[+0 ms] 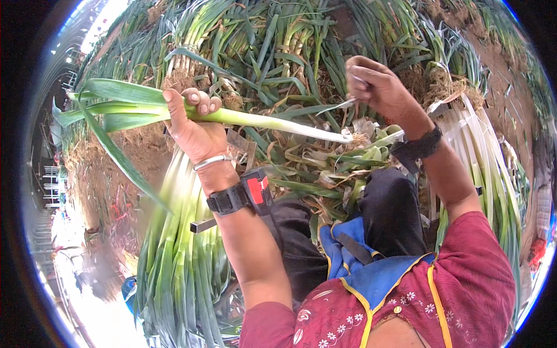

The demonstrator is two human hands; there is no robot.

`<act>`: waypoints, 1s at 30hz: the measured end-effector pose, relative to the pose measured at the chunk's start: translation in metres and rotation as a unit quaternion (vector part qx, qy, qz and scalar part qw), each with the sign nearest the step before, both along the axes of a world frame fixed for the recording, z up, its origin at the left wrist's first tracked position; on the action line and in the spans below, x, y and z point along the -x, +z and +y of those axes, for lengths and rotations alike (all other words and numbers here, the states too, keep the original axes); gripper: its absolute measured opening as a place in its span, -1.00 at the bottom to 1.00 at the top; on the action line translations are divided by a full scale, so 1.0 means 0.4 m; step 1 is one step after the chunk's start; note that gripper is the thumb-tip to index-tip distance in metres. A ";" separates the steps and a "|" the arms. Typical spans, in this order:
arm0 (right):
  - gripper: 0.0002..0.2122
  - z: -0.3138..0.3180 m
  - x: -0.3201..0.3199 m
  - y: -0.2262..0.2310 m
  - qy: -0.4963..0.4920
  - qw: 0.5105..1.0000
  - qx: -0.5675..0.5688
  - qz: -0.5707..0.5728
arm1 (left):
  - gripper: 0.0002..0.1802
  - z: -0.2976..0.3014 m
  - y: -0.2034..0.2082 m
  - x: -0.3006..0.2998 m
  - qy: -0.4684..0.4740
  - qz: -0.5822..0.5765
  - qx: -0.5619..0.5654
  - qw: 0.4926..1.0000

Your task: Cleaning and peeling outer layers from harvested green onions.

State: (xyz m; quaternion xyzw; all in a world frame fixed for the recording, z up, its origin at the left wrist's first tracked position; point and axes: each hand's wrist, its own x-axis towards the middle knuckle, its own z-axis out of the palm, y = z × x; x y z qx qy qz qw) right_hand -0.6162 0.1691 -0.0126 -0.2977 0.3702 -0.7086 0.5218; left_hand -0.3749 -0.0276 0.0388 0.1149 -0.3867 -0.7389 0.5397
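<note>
My left hand [196,129] is wrapped round a leek [261,120] where its green leaves begin. The leek lies almost level, leaves to the left, its white shank and rooted end to the right. My right hand [377,88] is raised above the root end, fingers closed. A thin green leaf strip [310,110] runs leftward from those fingers, its pale tip at them. Whether its other end joins the leek is hard to tell. Below the root end lies a heap of peeled leaves and trimmings [307,156].
Leeks with roots and soil are piled [284,40] along the far side. Cleaned leeks lie in a stack on the left [183,243] and another on the right [481,151]. A square metal bar end [202,225] juts out beside my left forearm.
</note>
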 end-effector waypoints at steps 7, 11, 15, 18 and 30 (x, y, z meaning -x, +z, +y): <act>-0.76 0.102 0.088 -0.093 -0.068 0.800 -0.102 0.588 | -0.61 -0.013 0.008 -0.022 -0.012 0.018 -0.003 1.000; -0.59 0.082 -0.010 -0.123 0.089 0.770 -0.149 0.614 | -0.53 -0.012 0.007 -0.025 -0.012 -0.002 0.009 1.000; -0.71 0.070 -0.061 -0.139 0.084 0.703 -0.147 0.691 | -0.58 -0.011 0.007 -0.018 -0.013 0.021 -0.009 1.000; -0.83 0.062 -0.063 -0.176 0.020 0.706 -0.086 0.702 | -0.58 -0.017 0.003 -0.016 0.014 0.022 -0.016 1.000; -0.93 0.050 -0.083 -0.181 -0.016 0.670 -0.112 0.734 | -0.55 -0.030 -0.008 -0.036 0.050 0.033 -0.037 0.998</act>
